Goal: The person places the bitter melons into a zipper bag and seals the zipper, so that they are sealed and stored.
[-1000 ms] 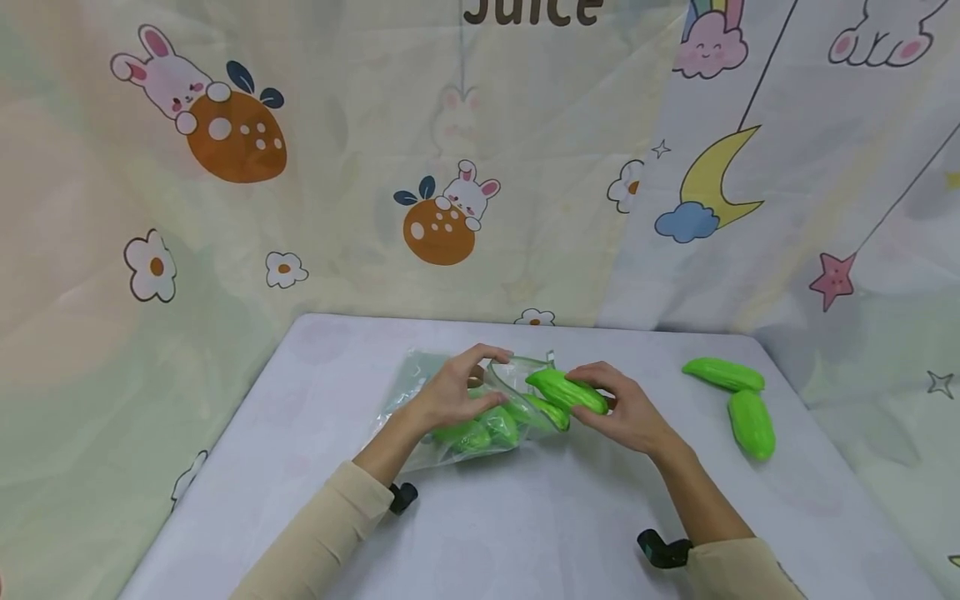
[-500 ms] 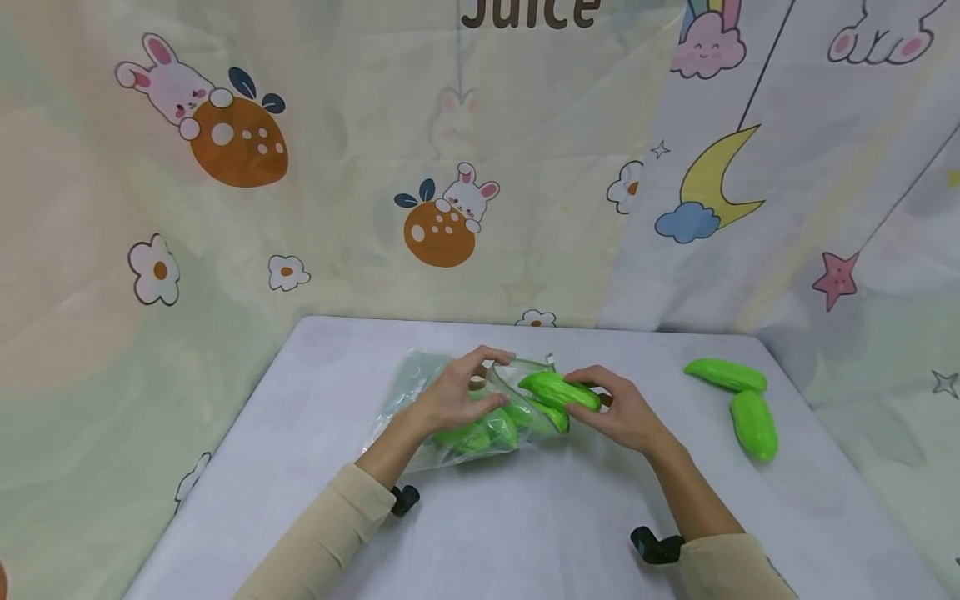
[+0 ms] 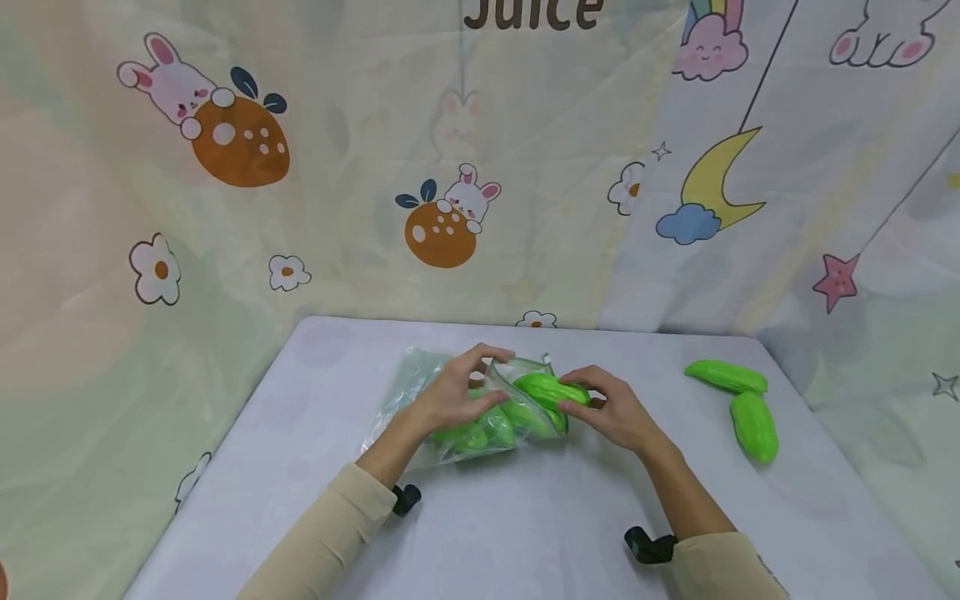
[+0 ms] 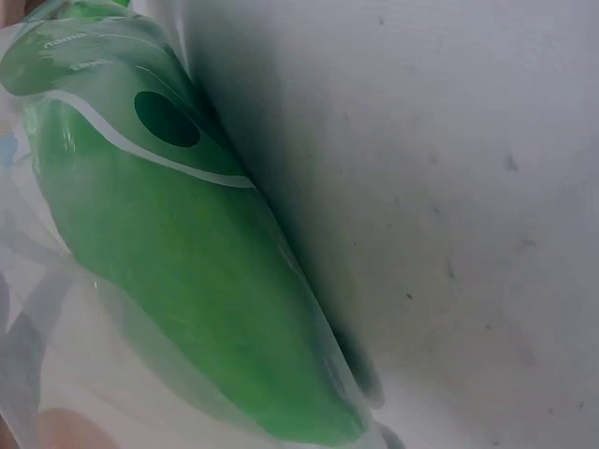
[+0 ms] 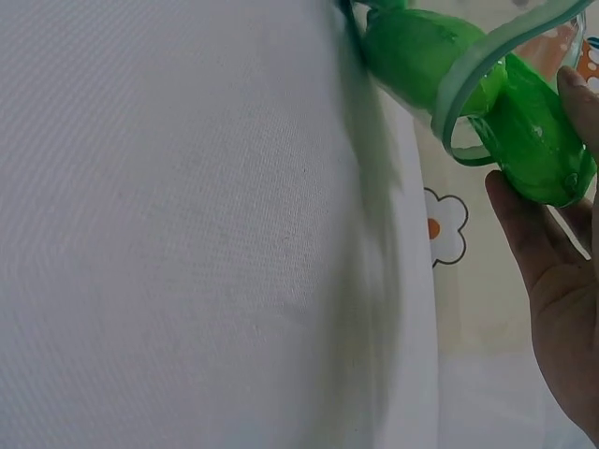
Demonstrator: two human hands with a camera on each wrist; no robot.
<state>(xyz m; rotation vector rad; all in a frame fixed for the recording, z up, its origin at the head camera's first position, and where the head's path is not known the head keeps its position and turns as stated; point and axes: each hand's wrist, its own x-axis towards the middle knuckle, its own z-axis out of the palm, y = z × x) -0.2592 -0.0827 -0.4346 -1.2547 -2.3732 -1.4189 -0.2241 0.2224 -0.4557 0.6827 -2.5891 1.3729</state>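
Note:
A clear zip bag (image 3: 411, 385) with a green rim lies on the table, several bright green, ridged toy gourds inside. My left hand (image 3: 453, 396) holds the bag near its mouth, fingers at the far side and thumb at the near side. My right hand (image 3: 618, 410) grips the right end of a green gourd (image 3: 542, 387), whose other end is within the bag's mouth. The right wrist view shows this gourd (image 5: 535, 131) passing the rim (image 5: 459, 89), between thumb and fingers. Through the plastic, the left wrist view shows another gourd (image 4: 197, 262) up close.
Two more green gourds, one lying (image 3: 726, 376) behind the other (image 3: 754, 427), touch end to end at the table's right. A white cloth covers the table (image 3: 480, 525). Behind it hangs a printed curtain (image 3: 337, 167).
My right hand has moved left, carrying its gourd from the bag's opening farther into it. The left hand has stayed about where it was on the bag.

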